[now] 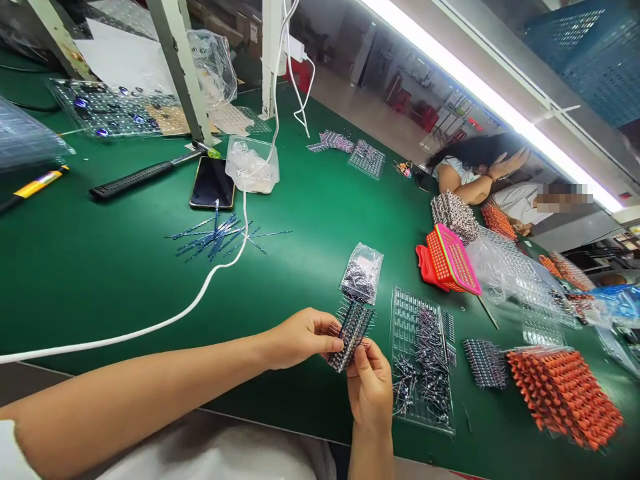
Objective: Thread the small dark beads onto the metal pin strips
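Observation:
Near the front edge of the green table, my left hand grips a dark rack of small pins from its left side, thumb on top. My right hand pinches the rack's lower right edge. Thin wires stick out along both sides of the rack. Just beyond it lies a clear plastic bag of small dark parts. To the right of my right hand is a clear tray with many loose dark leaded parts heaped in it.
Orange stacked parts and a pink basket stand on the right. A white cable crosses the left side, near blue strips, a phone, a hammer and a clear box. Two people sit at the far right.

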Demonstrator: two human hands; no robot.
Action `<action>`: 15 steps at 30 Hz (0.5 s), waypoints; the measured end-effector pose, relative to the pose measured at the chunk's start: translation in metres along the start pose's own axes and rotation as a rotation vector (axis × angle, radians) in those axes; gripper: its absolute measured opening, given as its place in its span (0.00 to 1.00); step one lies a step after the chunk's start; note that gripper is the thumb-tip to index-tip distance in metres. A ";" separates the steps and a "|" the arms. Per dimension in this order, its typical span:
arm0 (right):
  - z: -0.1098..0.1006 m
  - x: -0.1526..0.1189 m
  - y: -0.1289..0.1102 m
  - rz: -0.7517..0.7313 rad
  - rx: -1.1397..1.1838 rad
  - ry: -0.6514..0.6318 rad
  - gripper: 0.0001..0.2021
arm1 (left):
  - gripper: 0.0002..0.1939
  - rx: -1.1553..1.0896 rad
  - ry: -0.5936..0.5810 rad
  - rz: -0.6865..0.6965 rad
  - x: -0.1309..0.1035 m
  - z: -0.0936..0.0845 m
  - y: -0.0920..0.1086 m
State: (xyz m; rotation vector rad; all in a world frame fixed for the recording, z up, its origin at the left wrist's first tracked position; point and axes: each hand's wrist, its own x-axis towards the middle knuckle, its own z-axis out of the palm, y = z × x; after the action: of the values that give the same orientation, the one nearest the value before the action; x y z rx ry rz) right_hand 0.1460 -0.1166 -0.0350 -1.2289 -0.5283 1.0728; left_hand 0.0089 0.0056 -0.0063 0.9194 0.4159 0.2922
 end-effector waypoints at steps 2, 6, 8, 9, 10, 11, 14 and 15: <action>0.001 0.000 -0.002 -0.010 -0.003 0.029 0.13 | 0.15 0.017 0.027 0.009 0.000 -0.001 0.003; -0.001 0.001 0.000 -0.043 -0.039 0.182 0.15 | 0.13 0.183 0.130 0.033 0.003 -0.011 0.018; -0.004 0.002 0.002 -0.060 -0.066 0.280 0.18 | 0.11 0.420 0.210 0.055 0.003 -0.021 0.030; -0.006 0.002 0.004 -0.066 -0.080 0.324 0.20 | 0.11 0.595 0.263 0.055 0.003 -0.027 0.035; -0.008 0.002 0.006 -0.072 -0.096 0.359 0.21 | 0.11 0.823 0.306 0.050 0.002 -0.033 0.040; -0.009 0.002 0.007 -0.075 -0.117 0.380 0.21 | 0.11 1.052 0.360 0.020 0.001 -0.038 0.044; -0.013 0.001 0.009 -0.067 -0.177 0.364 0.20 | 0.10 1.244 0.448 -0.046 -0.004 -0.049 0.050; -0.014 0.001 0.010 -0.059 -0.188 0.346 0.20 | 0.11 1.279 0.476 -0.062 -0.006 -0.051 0.051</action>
State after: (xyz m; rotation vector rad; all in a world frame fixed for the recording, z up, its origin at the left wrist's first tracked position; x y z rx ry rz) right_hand 0.1539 -0.1230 -0.0483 -1.5185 -0.4003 0.7501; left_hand -0.0234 0.0686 0.0086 2.0899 1.1261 0.1606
